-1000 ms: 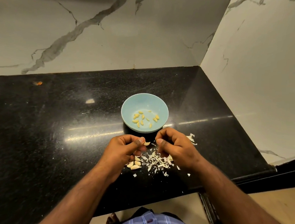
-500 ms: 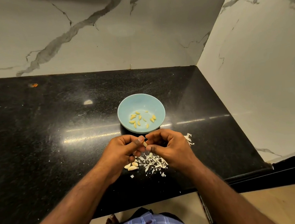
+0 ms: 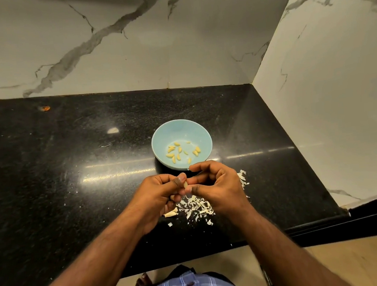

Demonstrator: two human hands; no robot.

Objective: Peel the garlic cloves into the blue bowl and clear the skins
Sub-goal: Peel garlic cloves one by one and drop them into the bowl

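Both grips met on one garlic clove (image 3: 185, 184): the left hand (image 3: 158, 194) pinched it between thumb and curled fingers, and the right hand (image 3: 218, 185) closed its thumb and fingers against it from the opposite side. That clove was held above the bench (image 3: 72, 176), just in front of the blue bowl (image 3: 180, 130). Peeled cloves (image 3: 179, 154) lay inside the bowl. Loose skins (image 3: 195, 207) lay scattered on the bench below and beside the hands, with a few unpeeled cloves (image 3: 171, 213) near the left hand.
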